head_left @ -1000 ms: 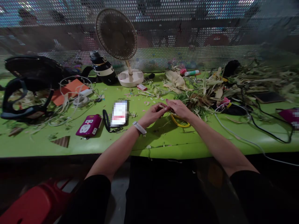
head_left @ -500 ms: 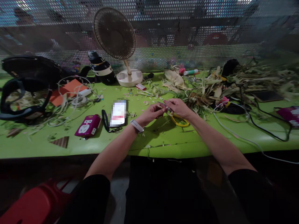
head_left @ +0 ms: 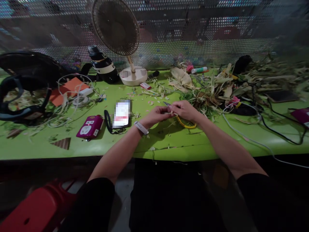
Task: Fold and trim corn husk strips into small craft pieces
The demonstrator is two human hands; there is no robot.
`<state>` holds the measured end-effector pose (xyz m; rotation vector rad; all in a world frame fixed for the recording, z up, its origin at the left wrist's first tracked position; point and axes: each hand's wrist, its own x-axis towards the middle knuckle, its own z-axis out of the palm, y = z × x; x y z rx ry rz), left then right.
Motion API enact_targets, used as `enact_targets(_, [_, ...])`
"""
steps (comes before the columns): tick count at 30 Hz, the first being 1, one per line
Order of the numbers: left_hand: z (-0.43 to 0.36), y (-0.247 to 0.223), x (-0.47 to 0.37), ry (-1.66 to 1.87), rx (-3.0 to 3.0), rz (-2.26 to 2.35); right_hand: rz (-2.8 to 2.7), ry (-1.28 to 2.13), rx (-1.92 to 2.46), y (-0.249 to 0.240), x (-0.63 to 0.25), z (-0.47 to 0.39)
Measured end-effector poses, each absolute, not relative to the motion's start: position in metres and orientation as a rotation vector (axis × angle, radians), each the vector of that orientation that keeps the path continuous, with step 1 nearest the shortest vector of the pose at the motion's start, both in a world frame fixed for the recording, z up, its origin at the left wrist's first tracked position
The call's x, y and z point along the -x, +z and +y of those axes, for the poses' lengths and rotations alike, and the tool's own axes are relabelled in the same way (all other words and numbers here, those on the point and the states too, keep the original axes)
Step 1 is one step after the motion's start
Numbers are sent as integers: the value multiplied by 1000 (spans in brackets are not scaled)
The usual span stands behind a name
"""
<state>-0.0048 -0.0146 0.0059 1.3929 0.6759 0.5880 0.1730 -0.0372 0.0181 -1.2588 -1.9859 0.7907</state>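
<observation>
Right of the phone (head_left: 123,113): your left hand (head_left: 154,117), fingers pinching a small pale piece; your right hand (head_left: 185,110), fingers around a yellow-handled tool (head_left: 187,125); scraps (head_left: 151,103) already strewn, remainder unclear.

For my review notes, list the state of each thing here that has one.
Phone: screen lit
Black bottle: upright, lid on
Fan: upright; spinning or stopped, cannot tell
Purple adaptor: visible sockets empty
Yellow-handled tool: in the right hand; open or shut, cannot tell
Left hand: fingers bent together; contents unclear
White-green tube: on its side
</observation>
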Motion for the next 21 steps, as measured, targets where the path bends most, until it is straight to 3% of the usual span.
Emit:
enact_targets(5, [-6, 4, 10, 610, -1132, 675, -1640, 1021, 1181, 14, -172, -33])
enact_targets(14, [-19, 1, -5, 712, -1114, 629, -1590, 718, 1256, 6, -166, -31])
enact_targets(21, [-25, 8, -6, 691, -1137, 713, -1537, 989, 1139, 1, -161, -29])
